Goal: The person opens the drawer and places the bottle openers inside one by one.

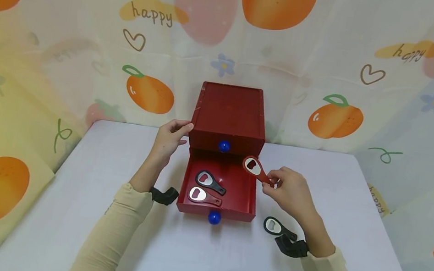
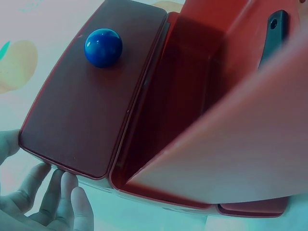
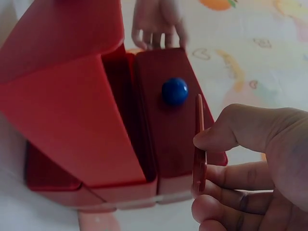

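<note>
A red two-drawer box (image 1: 231, 109) with blue knobs stands at the table's back, its lower drawer (image 1: 234, 189) pulled out. Inside that drawer lie a black bottle opener (image 1: 218, 187) and a red bottle opener (image 1: 214, 201). My right hand (image 1: 290, 192) pinches another red bottle opener (image 1: 253, 165) by its handle end, over the drawer's right side; the right wrist view shows this opener (image 3: 199, 144) edge-on between thumb and fingers. With loosely extended fingers, my left hand (image 1: 170, 140) touches the box's left side near the upper drawer. The left wrist view shows those fingers (image 2: 48, 192) against the side.
Another black bottle opener (image 1: 274, 226) lies on the white table (image 1: 199, 262), right of the drawer and beside the black strap piece (image 1: 290, 247) at my right wrist. A fruit-patterned curtain (image 1: 228, 58) hangs close behind the box.
</note>
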A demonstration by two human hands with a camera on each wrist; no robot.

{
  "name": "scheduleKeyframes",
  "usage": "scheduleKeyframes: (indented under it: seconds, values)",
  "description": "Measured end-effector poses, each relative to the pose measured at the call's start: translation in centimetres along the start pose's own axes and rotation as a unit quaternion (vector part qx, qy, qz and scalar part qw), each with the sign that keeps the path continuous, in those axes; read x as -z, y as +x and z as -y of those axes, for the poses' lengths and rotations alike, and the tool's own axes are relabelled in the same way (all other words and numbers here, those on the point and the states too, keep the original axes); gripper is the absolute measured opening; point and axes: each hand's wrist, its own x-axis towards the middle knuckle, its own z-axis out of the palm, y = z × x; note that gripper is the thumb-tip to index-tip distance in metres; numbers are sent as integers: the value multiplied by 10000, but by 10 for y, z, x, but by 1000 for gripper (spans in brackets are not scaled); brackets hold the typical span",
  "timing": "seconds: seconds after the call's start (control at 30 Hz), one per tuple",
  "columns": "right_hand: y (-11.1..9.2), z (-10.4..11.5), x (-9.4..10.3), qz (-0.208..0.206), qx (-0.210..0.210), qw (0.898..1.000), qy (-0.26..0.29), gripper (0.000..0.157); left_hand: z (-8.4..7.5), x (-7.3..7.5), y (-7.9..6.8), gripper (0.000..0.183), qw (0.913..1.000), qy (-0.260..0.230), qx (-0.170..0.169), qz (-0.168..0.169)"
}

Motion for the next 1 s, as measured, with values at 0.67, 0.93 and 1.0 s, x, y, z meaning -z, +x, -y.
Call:
scheduleKeyframes:
  seconds: [0.67,0.93,1.0]
  values:
    - [29,29,-24,763,247,9962,-343,15,0,0,0,42,10000,14,20,18]
    - [38,41,-38,1056,182,9922,-637,16,1,1,0,42,10000,40,-14,-14]
    - [40,42,-42,1095,185,9915,-670,15,1,1,0,42,10000,53,-25,-7]
